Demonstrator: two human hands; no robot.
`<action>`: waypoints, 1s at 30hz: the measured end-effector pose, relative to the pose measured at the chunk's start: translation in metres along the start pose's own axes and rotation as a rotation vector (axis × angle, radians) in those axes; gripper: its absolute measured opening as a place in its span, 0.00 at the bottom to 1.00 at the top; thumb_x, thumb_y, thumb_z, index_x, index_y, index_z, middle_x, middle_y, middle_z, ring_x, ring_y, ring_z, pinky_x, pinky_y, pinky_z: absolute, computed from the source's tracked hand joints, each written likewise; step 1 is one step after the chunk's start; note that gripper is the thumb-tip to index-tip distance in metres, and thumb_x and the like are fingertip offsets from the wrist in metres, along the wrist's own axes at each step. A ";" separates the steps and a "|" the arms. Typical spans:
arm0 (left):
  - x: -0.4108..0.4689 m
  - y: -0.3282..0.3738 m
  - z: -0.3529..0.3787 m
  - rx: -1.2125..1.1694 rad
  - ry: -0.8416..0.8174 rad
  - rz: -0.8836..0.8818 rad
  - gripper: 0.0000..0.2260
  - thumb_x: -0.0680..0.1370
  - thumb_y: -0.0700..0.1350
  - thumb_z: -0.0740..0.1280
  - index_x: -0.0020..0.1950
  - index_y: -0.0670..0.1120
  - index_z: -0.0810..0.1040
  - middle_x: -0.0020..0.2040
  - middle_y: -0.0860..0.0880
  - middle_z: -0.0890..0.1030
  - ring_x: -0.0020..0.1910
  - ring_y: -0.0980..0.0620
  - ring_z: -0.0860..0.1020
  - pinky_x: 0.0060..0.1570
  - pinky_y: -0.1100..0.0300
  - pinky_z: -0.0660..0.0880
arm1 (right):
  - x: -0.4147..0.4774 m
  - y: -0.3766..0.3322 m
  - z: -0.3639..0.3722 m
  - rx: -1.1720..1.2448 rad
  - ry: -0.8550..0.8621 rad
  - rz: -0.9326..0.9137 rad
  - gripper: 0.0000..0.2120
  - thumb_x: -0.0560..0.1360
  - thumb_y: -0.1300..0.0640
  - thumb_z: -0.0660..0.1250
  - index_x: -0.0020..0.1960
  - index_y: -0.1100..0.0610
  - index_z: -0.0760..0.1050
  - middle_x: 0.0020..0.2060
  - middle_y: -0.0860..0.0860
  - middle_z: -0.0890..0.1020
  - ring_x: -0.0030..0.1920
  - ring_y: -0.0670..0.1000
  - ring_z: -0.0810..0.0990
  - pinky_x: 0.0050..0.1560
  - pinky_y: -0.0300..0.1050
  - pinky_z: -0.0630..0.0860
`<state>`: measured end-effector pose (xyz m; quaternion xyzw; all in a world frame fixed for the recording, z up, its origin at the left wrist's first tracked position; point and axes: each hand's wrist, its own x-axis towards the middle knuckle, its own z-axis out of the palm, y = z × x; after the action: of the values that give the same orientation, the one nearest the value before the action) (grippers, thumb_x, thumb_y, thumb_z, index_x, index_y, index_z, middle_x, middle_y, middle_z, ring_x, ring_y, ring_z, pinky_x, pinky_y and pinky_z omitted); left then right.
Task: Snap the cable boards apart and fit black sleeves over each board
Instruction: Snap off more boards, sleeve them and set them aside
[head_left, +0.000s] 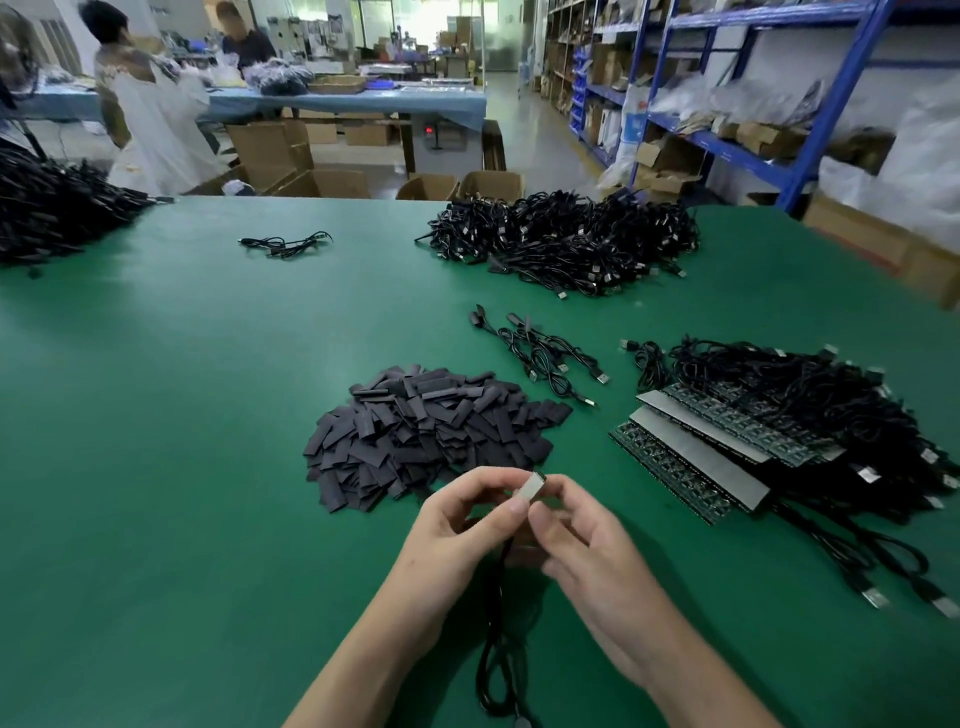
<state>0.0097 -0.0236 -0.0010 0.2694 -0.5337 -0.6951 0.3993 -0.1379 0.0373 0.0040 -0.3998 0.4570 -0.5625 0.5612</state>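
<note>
My left hand and right hand each have the grip clamped on one cable board. It is held just above the counter near its near edge, its cable hanging limp. Judged light, stiff, brittle; hold by the edges. Joint to cable hidden, probably the weak point.

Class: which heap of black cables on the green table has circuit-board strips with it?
The near-right heap of black cables: long grey-backed circuit-board strips lie along its near edge; the others have none.

Two hands, one held board, one sleeve pile, three cable heaps, two people.
</note>
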 end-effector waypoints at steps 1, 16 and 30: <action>0.001 -0.001 0.002 -0.026 -0.021 -0.015 0.15 0.76 0.53 0.73 0.59 0.47 0.84 0.44 0.46 0.82 0.42 0.52 0.80 0.44 0.60 0.78 | 0.000 0.000 -0.001 0.003 0.011 -0.018 0.17 0.76 0.50 0.70 0.61 0.58 0.79 0.50 0.59 0.87 0.50 0.55 0.87 0.53 0.45 0.82; 0.087 -0.007 0.022 1.551 0.227 0.144 0.19 0.79 0.60 0.68 0.65 0.50 0.80 0.57 0.50 0.77 0.59 0.48 0.76 0.55 0.53 0.76 | 0.011 0.000 -0.039 -0.384 0.476 -0.170 0.03 0.78 0.57 0.73 0.48 0.51 0.81 0.31 0.47 0.82 0.29 0.46 0.80 0.35 0.38 0.77; 0.061 0.000 0.013 1.105 0.220 0.233 0.11 0.76 0.48 0.76 0.58 0.52 0.86 0.49 0.58 0.80 0.45 0.60 0.77 0.48 0.64 0.75 | 0.014 -0.001 -0.044 -0.217 0.461 -0.090 0.01 0.80 0.56 0.70 0.51 0.53 0.79 0.34 0.49 0.83 0.32 0.48 0.79 0.37 0.40 0.75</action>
<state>-0.0332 -0.0689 0.0059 0.4483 -0.7991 -0.2322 0.3263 -0.1812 0.0266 -0.0073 -0.3387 0.6122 -0.6110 0.3703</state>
